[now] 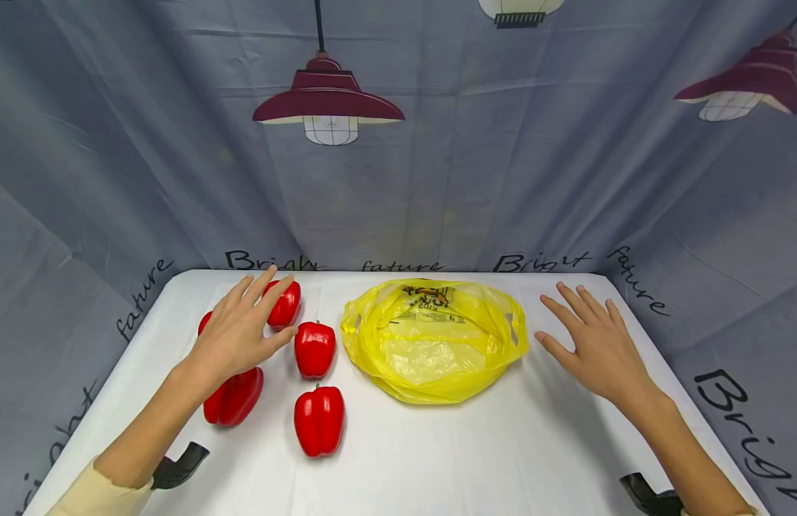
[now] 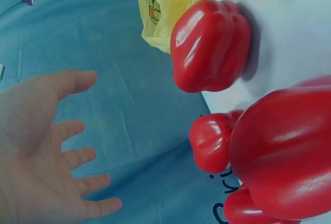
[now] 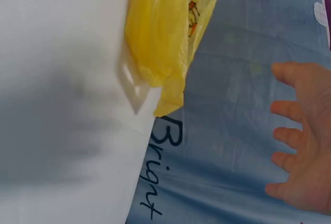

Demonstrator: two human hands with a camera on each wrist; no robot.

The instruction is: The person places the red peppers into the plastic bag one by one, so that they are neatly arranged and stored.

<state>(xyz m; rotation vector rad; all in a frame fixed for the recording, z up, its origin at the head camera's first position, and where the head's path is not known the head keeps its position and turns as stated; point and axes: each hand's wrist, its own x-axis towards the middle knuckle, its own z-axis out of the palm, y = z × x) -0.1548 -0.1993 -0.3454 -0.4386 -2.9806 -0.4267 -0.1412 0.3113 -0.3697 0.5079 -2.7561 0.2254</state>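
The oval yellow plastic bag [image 1: 431, 351], longer sideways, lies left of the nearer right hand [image 1: 601, 351], while the left hand [image 1: 237, 330] is above glossy red peppers [image 1: 315, 351], all fingers [image 1: 558, 311] apart.

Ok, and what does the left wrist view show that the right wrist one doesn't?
Only the left wrist view shows the red peppers, several of them, some cut off by the frame, along with the left hand, which is holding nothing.

Only the right wrist view shows the right hand, also holding nothing, and the whole word "Bright".

Both show part of the yellow bag, some of the white tabletop and the bluish backdrop with black lettering.
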